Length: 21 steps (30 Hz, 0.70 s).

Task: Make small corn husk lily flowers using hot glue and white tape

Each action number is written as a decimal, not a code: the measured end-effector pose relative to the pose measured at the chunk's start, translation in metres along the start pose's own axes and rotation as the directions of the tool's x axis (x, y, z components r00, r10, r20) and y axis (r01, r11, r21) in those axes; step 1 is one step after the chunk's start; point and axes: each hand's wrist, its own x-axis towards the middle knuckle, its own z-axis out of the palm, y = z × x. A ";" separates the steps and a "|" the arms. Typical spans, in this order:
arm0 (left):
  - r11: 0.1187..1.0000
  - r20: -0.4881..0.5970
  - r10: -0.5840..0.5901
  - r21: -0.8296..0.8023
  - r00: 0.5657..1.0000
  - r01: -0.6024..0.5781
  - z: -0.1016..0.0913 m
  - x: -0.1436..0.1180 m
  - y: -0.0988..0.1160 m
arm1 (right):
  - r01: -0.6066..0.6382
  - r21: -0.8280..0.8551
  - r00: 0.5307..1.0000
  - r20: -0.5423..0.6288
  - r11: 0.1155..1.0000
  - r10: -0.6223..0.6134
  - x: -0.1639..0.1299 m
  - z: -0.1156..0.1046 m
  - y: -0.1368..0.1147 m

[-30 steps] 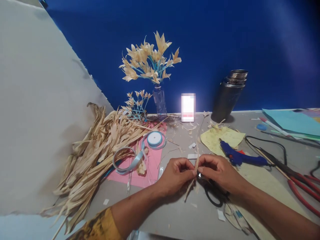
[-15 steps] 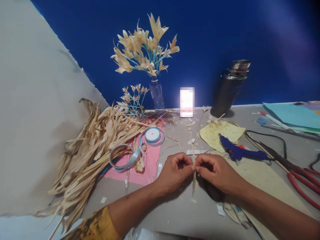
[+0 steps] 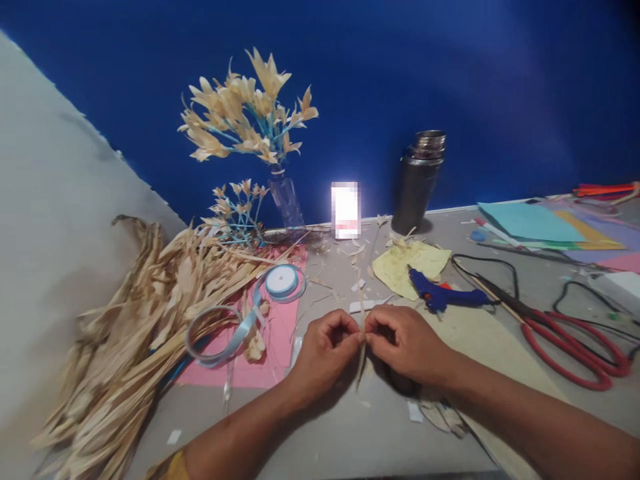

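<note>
A: What could go wrong here, starting with the biggest thing?

B: The heap of dried husks (image 3: 135, 313) spreads over the left side of the table (image 3: 325, 440), its tips lying on the pink sheet (image 3: 283, 347). I judge that a sweep of the left forearm could drag loose strips off the near edge.

A: And the hands?

B: The left hand (image 3: 325, 350) and right hand (image 3: 403, 343) meet near the middle of the near edge, both curled almost closed, thumb and forefinger of each pinching one thin husk strip (image 3: 361, 347) that stands roughly upright between them. It looks dry and brittle; I think a hard pull or twist could split or snap it.

A: Anything risky nearby?

B: The blue glue gun (image 3: 445, 295) lies just beyond the right hand on yellowish paper (image 3: 407, 263), with its black cord (image 3: 495, 267) looping toward the right edge. A snagged cord could pull the gun, I'd guess. Whether it is hot I cannot tell. The red-handled scissors (image 3: 570, 340) lie open-handled toward the right edge, well apart from the hands.

A: Counts?

B: One husk heap, one pink sheet, one steel flask (image 3: 419, 180) at the back edge, one vase of finished flowers (image 3: 250, 113), one smaller flower sprig (image 3: 235, 207) beside it, one pair of scissors, one glue gun, one ribbon spool (image 3: 281, 280) with its loose loop, one strip in the fingers. Small scraps are too many and too blurred to count.
</note>
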 end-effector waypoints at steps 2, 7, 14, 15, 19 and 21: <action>0.998 -0.014 0.047 0.047 0.999 -0.046 -0.001 0.000 0.000 | 0.004 -0.010 1.000 -0.011 1.000 -0.004 0.001 0.000 -0.001; 0.998 -0.008 0.043 0.048 0.999 -0.043 0.000 0.002 0.001 | 0.020 -0.007 0.999 -0.025 1.000 -0.020 0.001 0.000 -0.003; 0.973 0.361 -0.112 -0.150 0.926 0.176 -0.008 -0.007 0.024 | -0.088 0.152 0.991 -0.088 0.985 0.102 0.006 -0.003 0.007; 0.956 0.456 -0.097 -0.204 0.885 0.210 -0.016 -0.012 0.031 | -0.125 0.195 0.985 -0.097 0.973 0.146 0.009 -0.005 0.011; 0.887 0.303 0.157 -0.461 0.940 0.000 -0.069 -0.037 0.059 | -0.212 0.324 0.954 -0.135 0.922 0.266 0.016 -0.015 0.023; 0.889 0.096 0.249 -0.418 0.964 -0.188 -0.095 -0.044 0.071 | -0.237 0.403 0.940 -0.136 0.884 0.313 0.017 -0.017 0.026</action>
